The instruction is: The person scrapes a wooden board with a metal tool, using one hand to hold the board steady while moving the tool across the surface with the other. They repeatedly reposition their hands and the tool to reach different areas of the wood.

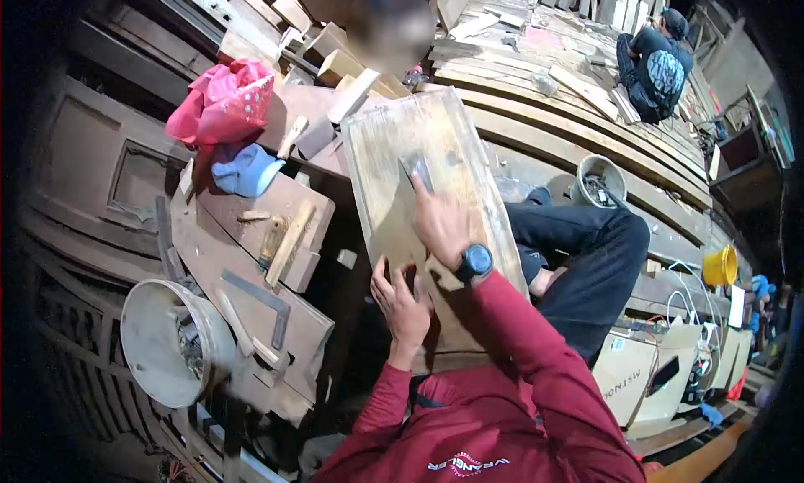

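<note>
A wide wooden panel (pixel 435 136) lies across my lap, with grey smears near its far end. My right hand (pixel 444 223), with a dark watch at the wrist, is closed around a putty knife (pixel 416 169). Its index finger is stretched along the thin grey blade, which meets the panel's face. The handle is hidden in my palm. Nearer me, my left hand (pixel 402 307) rests by the panel's left edge with its fingers spread, holding nothing that I can see.
On the left bench are a metal square (pixel 266 300), a chisel (pixel 272 240), a blue cap (pixel 245 172) and a pink bag (pixel 222 106). A white bucket (pixel 172 341) stands beside it. Another person (pixel 657 64) sits at the far right. A smaller bucket (pixel 600 182) stands right of the panel.
</note>
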